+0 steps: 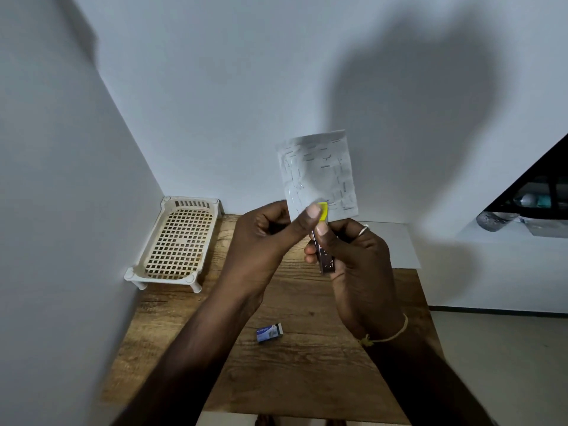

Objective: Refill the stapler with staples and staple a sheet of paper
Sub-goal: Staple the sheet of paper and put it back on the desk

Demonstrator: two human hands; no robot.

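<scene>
Refilling looks done and stapling under way. The right hand [359, 259] grips the one yellow-tipped stapler [325, 262] at centre, its nose on the lower edge of one sheet of paper [319, 170] at 12 o'clock. The sheet already carries many staples and is pinched by the left hand [267, 232]. One staple box [269, 332] lies at 6 o'clock, one plastic rack [178, 241] at 9.

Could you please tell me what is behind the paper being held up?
Only the white wall shows around the paper. The stretch directly behind it is covered. The stapler has its yellow tip in front of the lower edge.
</scene>
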